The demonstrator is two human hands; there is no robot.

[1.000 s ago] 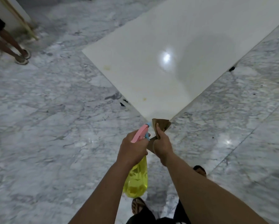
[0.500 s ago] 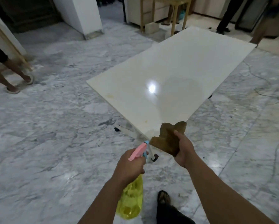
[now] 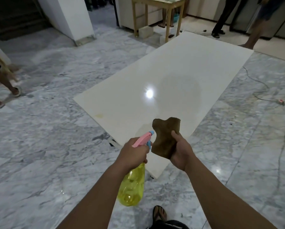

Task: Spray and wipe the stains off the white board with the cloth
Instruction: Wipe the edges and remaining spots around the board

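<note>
Now closer: white board (image 3: 179, 80), cloth (image 3: 165, 138) higher.

I see a dim room, with the far left corner almost black. One bright spot of glare sits on the shiny white board (image 3: 171, 76), and a soft round shadow lies just right of it. Smaller glints dot the marble floor (image 3: 47, 146). The edges bend outward, and the far people look a bit blurry, I think
</note>
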